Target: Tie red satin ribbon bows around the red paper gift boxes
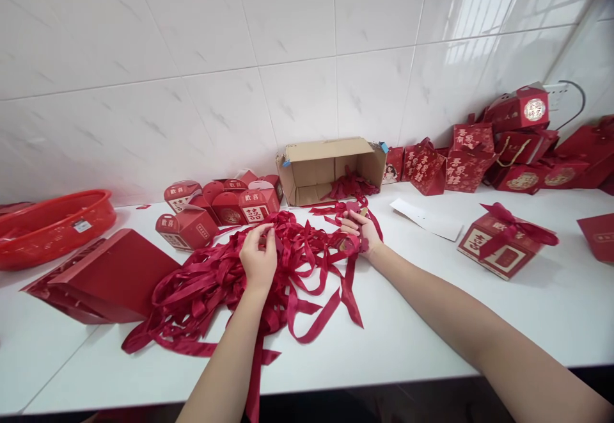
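Observation:
A large tangle of dark red satin ribbons (206, 282) lies across the middle of the table, with loose ends trailing over the front edge. Over this heap is my left hand (259, 256), its fingers curled toward the thumb. Red shows at its fingertips, but I cannot tell whether that is a held piece or the heap behind. At the heap's right side my right hand (362, 234) is palm up, fingers bent around red ribbon with small dark red tag-like pieces (353, 244) and a bit of gold colour. More ribbon lies in an open cardboard box (330, 149) just behind.
Small red gift boxes (189, 228) stand behind the heap, a bigger red box (118, 276) and a red plastic basin (57, 231) at left. A ribbon-tied box (506, 240) and white paper (426, 218) are right; stacked red boxes (518, 148) line the tiled wall.

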